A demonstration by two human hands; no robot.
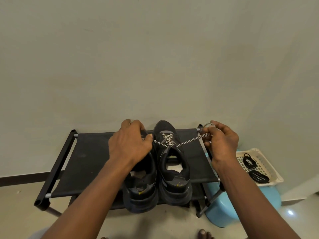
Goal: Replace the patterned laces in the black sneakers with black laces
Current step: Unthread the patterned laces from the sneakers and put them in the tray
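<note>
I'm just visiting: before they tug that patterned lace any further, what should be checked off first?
1. The left hand pinches one end of the patterned lace: ok.
2. The right hand pinches the other end: ok.
3. Bow undone, ends pulled apart sideways: ok.
4. Lace free of the laced sneaker eyelets: not ok, it crosses through them.
5. The black laces lie ready in the basket: ok.
6. Lace of the other sneaker: cannot tell, the left hand hides it.

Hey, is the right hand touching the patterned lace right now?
Touching. The head view shows the right hand pinching one end of the patterned lace, which stretches across to the right-hand sneaker.
</note>
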